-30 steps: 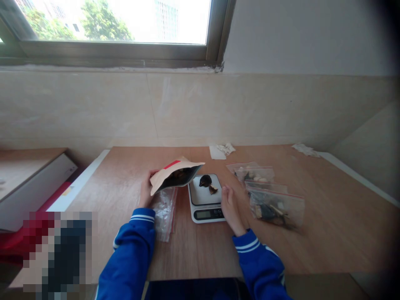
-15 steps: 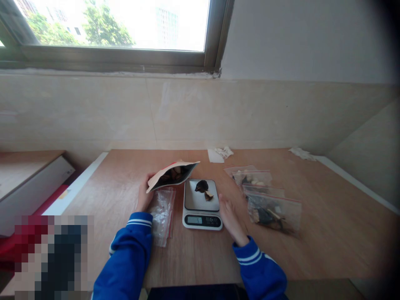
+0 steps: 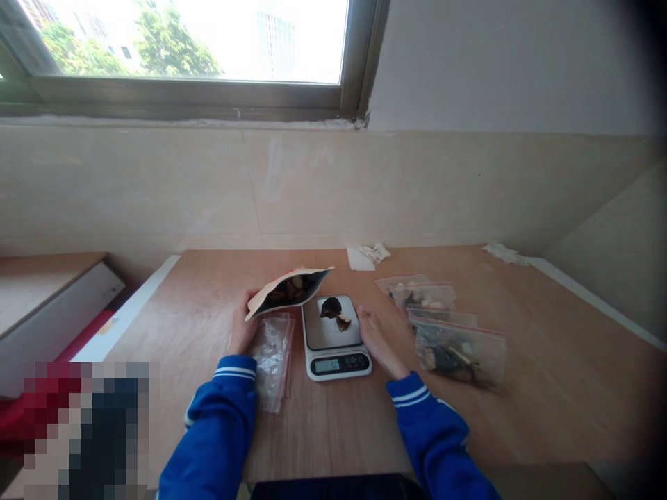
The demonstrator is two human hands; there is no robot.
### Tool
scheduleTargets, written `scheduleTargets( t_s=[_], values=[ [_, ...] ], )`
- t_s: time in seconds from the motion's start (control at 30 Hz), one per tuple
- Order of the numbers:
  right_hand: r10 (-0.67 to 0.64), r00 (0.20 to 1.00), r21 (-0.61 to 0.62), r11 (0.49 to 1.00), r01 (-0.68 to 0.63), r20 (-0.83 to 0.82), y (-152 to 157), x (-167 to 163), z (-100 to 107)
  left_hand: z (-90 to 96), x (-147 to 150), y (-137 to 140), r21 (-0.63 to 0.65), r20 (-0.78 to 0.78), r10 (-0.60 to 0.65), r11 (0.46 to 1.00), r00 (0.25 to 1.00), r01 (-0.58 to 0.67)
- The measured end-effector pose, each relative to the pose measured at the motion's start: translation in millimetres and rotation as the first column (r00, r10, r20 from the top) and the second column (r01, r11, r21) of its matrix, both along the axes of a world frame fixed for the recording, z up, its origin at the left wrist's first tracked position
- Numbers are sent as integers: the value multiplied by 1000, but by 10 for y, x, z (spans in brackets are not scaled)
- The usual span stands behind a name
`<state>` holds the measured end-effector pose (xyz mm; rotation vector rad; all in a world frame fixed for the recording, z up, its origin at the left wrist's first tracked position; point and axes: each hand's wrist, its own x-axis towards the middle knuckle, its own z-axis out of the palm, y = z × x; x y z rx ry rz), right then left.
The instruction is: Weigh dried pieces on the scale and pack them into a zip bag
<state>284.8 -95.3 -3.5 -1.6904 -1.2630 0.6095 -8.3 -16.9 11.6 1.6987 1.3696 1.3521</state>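
Note:
My left hand point(image 3: 242, 325) grips the left end of a paper pouch point(image 3: 253, 306), tilted with its dark mouth toward me and brownish dried pieces inside. Just right of the pouch stands a white kitchen scale point(image 3: 338, 379). Two dried pieces rest on its metal plate: a dark curled one point(image 3: 330, 307) and a smaller tan-edged one point(image 3: 342, 323). My right hand point(image 3: 376, 337) lies along the scale's right side, fingers stretched out and seemingly touching its edge. It holds nothing that shows. Beneath the pouch and my left wrist are clear zip bags point(image 3: 272, 361).
Filled zip bags point(image 3: 461, 354) overlap on the table's right. Near the wall lie a white paper point(image 3: 359, 260), a crumpled tissue point(image 3: 379, 252) and another tissue point(image 3: 504, 254). At the left is a lower cabinet point(image 3: 57, 312); a window point(image 3: 198, 42) is above the wall.
The scale has turned slightly, its plate end swinging left, and my right hand has moved a little left and up beside it. My left hand keeps the pouch in nearly the same place.

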Motion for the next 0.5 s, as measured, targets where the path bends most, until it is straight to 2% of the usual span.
scheduleTargets(
  t_s=[0.07,0.17,0.2,0.27,0.33,0.4,0.43,0.5],
  values=[
    [-23,1000,15,1000,23,8,-12,-11,152,5,5,-3,3,9,1,1000,1000,-1],
    [-22,999,166,986,16,39,-110,-75,630,9,11,-10,15,14,3,1000,1000,-3],
    [32,997,280,959,-51,72,-151,-117,829,11,13,-14,16,15,-2,1000,1000,2],
    [235,958,425,860,-283,163,-210,-234,1212,14,18,-21,20,19,-18,1000,1000,18],
    [487,817,386,721,-575,308,-212,-380,1500,17,25,-25,28,27,-25,999,999,24],
    [560,665,275,625,-731,494,-163,-534,1659,21,32,-24,41,33,-15,999,999,14],
    [538,601,215,613,-761,591,-134,-608,1696,23,35,-23,45,33,-11,999,999,9],
    [440,487,106,651,-752,755,-93,-740,1714,30,38,-23,45,28,-14,999,1000,12]
  ],
)
